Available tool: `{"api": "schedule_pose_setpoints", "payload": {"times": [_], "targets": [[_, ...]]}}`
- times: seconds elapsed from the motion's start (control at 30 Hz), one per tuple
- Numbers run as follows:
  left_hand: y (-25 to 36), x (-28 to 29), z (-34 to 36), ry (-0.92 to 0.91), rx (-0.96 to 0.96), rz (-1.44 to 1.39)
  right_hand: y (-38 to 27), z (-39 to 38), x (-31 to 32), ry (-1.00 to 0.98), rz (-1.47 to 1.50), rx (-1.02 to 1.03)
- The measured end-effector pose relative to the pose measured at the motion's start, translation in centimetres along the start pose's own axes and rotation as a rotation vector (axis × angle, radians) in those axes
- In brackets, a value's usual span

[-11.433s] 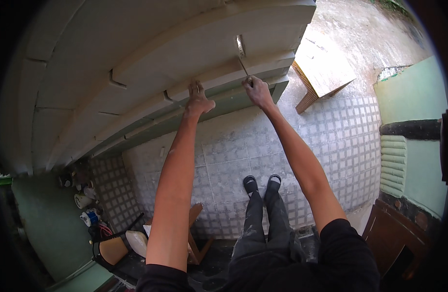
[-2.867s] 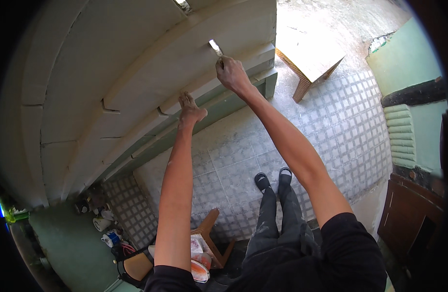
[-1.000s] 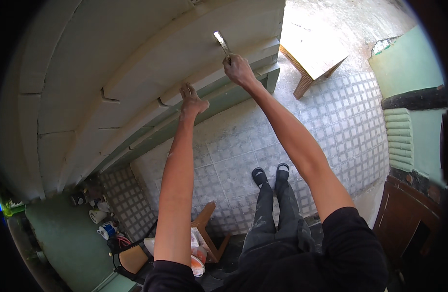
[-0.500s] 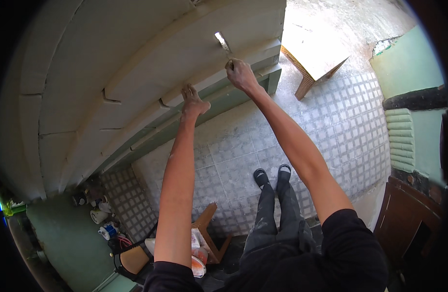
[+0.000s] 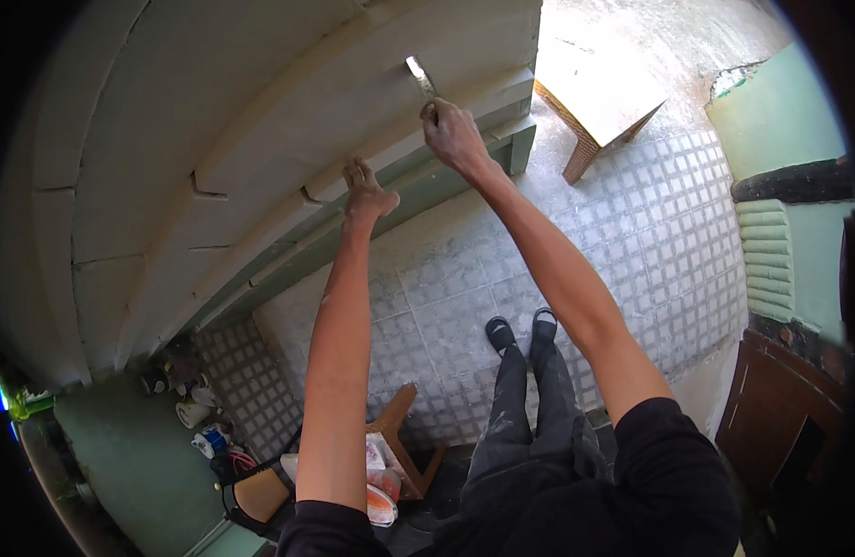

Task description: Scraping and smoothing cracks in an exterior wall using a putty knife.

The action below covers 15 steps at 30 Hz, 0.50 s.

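Observation:
A narrow putty knife (image 5: 420, 78) is gripped in my right hand (image 5: 453, 137), its shiny blade against the pale wall panel (image 5: 316, 102) above a stepped ledge. Only the blade and a bit of handle show past my closed fingers. To the left, my left hand (image 5: 367, 197) rests with stretched fingers on the edge of the white stepped moulding (image 5: 399, 146). That hand holds nothing. Both arms reach forward and up.
A light-topped table with woven legs (image 5: 599, 97) stands at the far right. Below left are a wooden stool (image 5: 401, 441), a red-orange tub (image 5: 381, 506), a tan-backed chair (image 5: 258, 495) and several containers (image 5: 193, 413). A brown cabinet (image 5: 771, 399) is at right, above tiled floor (image 5: 622, 251).
My right hand and the putty knife have shifted slightly left and up along the panel. The left hand stays at the same spot on the moulding.

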<state>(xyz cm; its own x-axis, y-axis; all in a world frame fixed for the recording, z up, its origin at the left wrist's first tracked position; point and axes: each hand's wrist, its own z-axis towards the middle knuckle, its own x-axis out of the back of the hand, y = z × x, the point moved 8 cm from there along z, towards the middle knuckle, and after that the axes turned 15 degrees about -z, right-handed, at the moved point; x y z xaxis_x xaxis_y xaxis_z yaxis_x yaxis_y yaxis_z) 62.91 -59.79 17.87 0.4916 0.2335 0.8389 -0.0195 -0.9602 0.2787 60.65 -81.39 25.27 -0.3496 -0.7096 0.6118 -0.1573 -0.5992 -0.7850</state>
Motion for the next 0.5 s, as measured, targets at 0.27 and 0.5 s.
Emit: {"api": "schedule_pose_setpoints", "payload": {"times": [0.27, 0.5], "targets": [[-0.2, -0.2, 0.6, 0.011, -0.006, -0.032, 1.3, 0.6, -0.8, -0.019, 0.014, -0.014], [-0.9, 0.0, 0.9, 0.013, 0.019, 0.000, 0.9, 1.2, -0.9, -0.036, -0.019, 0.033]]}}
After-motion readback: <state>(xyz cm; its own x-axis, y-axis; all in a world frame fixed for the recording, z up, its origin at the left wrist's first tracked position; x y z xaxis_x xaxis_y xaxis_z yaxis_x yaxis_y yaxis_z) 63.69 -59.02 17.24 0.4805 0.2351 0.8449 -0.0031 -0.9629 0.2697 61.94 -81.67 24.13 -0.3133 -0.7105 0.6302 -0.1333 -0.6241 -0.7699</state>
